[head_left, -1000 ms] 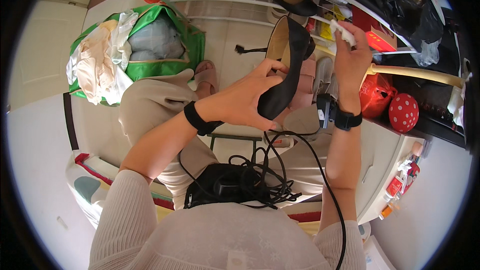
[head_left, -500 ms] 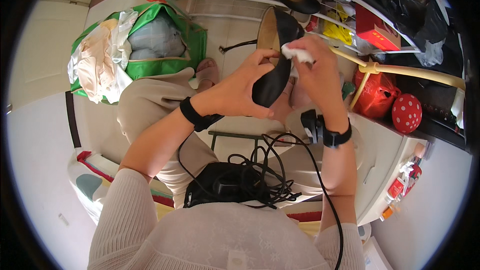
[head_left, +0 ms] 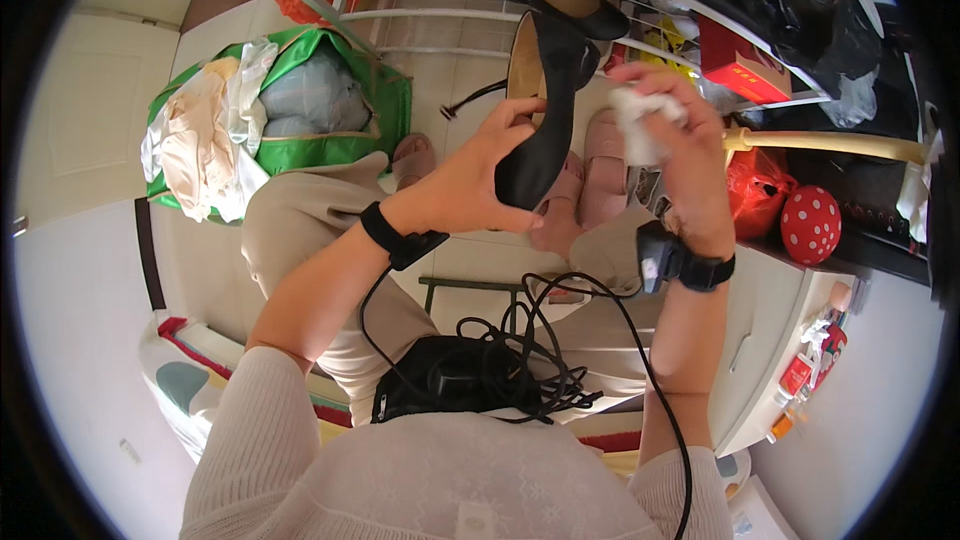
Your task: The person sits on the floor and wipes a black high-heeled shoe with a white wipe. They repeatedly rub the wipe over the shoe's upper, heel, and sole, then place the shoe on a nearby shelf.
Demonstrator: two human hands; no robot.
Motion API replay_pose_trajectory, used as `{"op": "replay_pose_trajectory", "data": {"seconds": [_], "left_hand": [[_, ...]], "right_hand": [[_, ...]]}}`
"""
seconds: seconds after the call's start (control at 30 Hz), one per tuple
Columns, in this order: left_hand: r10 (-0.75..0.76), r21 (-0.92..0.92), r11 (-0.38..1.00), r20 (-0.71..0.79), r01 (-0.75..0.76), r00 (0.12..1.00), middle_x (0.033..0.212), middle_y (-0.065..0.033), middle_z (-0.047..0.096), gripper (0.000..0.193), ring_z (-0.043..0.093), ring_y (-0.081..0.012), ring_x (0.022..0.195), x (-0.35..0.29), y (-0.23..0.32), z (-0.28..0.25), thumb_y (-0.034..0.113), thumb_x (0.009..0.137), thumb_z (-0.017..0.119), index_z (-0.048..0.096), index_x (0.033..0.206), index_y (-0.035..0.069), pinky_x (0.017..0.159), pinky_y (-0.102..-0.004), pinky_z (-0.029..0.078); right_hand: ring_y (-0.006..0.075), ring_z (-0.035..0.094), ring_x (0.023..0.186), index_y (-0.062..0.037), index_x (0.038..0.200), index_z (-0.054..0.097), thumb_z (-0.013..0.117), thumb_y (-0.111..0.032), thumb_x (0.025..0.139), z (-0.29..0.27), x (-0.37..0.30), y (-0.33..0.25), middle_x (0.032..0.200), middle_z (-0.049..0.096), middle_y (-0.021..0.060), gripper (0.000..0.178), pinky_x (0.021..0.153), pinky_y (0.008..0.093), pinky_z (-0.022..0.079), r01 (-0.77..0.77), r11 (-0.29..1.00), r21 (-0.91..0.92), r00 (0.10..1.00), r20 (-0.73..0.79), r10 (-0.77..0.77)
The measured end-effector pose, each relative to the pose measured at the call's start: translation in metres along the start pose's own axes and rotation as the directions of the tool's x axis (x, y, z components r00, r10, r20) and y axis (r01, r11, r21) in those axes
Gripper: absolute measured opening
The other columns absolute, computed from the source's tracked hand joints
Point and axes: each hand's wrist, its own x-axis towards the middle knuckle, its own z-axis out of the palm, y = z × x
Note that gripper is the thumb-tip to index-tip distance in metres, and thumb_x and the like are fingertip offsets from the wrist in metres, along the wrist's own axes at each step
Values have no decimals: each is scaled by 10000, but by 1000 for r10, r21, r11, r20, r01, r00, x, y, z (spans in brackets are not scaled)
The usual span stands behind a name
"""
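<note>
A black shoe with a tan insole [head_left: 540, 155] is gripped by its toe end in my left hand [head_left: 475, 175], thumb on one side and fingers on the other. Its side faces up at me, and its heel end points away. My right hand [head_left: 690, 165] pinches a crumpled white tissue [head_left: 645, 120], held apart from the shoe on its right. The matching black shoe [head_left: 560, 0] rests on the wire rack just beyond.
A white wire shoe rack [head_left: 440, 12] stands ahead, with a red box [head_left: 742, 65] on it. At the left sits a green bag [head_left: 390, 100] of clothes. Black cable [head_left: 540, 360] lies coiled over my lap. A red polka-dot ball-shaped thing [head_left: 811, 226] is at the right.
My right hand has lifted the tissue off the shoe and moved right. The shoe has turned in my left hand, so more of its black side shows.
</note>
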Motion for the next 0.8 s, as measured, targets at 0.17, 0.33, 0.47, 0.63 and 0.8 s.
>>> {"op": "replay_pose_trajectory", "data": {"seconds": [0.17,0.33,0.47,0.63,0.8], "left_hand": [[177,-28,984,-1,-177,984,1612,-190,272,920,372,-350,1437,1,10,7,165,688,939,452,1459,36,1212,-444,306],[308,-140,937,-107,-321,945,1579,-192,291,677,435,-343,1372,2,6,18,198,686,929,587,1218,-45,1151,-439,385],[303,-86,948,-38,-306,952,1575,-193,288,687,431,-341,1360,0,14,17,202,702,923,569,1238,-41,1149,-431,381],[232,-127,965,-9,-231,973,1547,-195,284,701,401,-308,1379,0,5,18,241,703,936,543,1225,-12,1145,-441,383],[-169,-608,790,-92,80,981,1329,-102,497,494,558,-182,1213,4,6,25,106,824,859,543,1197,39,1004,-362,499]], "right_hand": [[93,591,803,-67,1062,687,608,-301,984,-53,8,20,889,641,-7,259,689,234,446,-175,973,150,933,-290,212],[56,542,791,-122,1058,704,680,-532,995,-12,14,20,870,614,-50,415,690,234,395,-326,933,154,902,-244,356],[54,540,849,-109,1093,722,788,-401,944,-15,15,23,923,629,-64,334,762,240,394,-351,921,169,917,-138,374],[67,590,911,-58,1134,724,829,-269,915,-8,11,18,1005,684,-38,322,830,232,438,-346,912,221,914,-140,380],[83,620,917,-10,1156,711,839,-225,903,18,8,16,1048,712,-12,355,853,235,468,-306,950,67,938,-148,313]]}}
